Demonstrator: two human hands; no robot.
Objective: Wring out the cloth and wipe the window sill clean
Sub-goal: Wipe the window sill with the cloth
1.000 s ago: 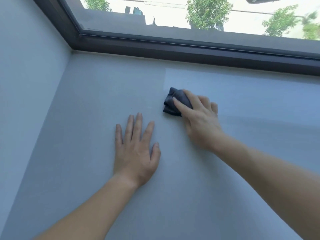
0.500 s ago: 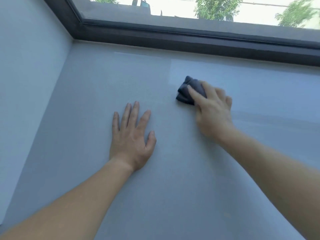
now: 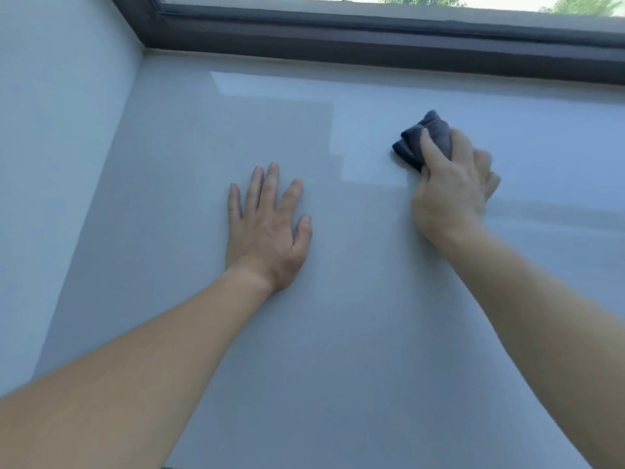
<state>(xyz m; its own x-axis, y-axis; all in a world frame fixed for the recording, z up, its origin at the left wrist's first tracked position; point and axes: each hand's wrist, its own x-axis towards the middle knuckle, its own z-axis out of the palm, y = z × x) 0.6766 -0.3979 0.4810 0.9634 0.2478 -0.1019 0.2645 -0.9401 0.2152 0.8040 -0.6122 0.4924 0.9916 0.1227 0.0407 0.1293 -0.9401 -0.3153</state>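
Dark window frame (image 3: 372, 45) behind cloth (image 3: 422, 140), L hand (image 3: 267, 228) beside

The dark grey crumpled fabric cloth (image 3: 417, 140) is bunched into a small wad under the curled fingers of the right hand (image 3: 453, 194). Its folds poke out beyond the fingertips and rest on the pale grey smooth window sill (image 3: 338, 350). The sill lies flat and glossy beneath both hands, and the left hand (image 3: 267, 231) is spread on it, well apart from the cloth.
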